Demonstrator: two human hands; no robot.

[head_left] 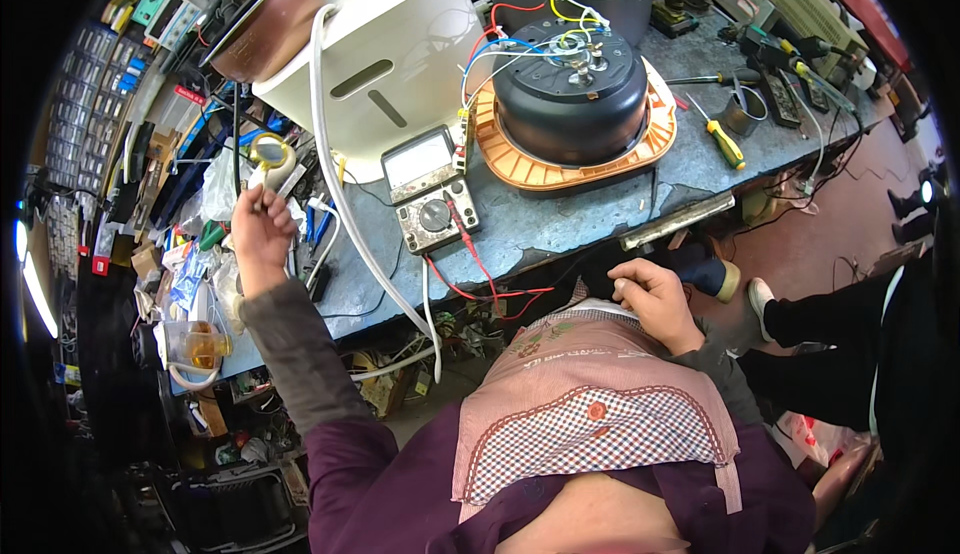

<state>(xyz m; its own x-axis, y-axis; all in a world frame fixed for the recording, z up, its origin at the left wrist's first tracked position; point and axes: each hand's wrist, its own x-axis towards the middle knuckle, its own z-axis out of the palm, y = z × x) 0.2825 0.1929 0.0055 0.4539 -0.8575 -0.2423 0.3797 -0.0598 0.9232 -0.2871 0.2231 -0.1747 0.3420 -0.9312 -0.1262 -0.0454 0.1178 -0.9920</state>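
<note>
At the left, my left hand (264, 232) is closed, with its fingertips pinched beside a thin black cord or rod; what sits between them is hidden. Just beyond those fingers is a round white-and-yellow thing with a grey centre (270, 152). My right hand (655, 302) rests over my apron (590, 394) with curled fingers, and I cannot make out what they hold, if anything. A multimeter (432, 204) with red leads lies on the bench. Behind it, a dark cooker body (570, 109) with wires on its upturned base sits in an orange ring (510, 159).
A white appliance housing (390, 69) stands at the back, a copper-coloured pot (268, 29) on its left side. A yellow-handled screwdriver (725, 144) lies on the blue bench (600, 214). A white hose (340, 189) crosses the front edge. A person's dark-trousered legs (830, 334) are at right.
</note>
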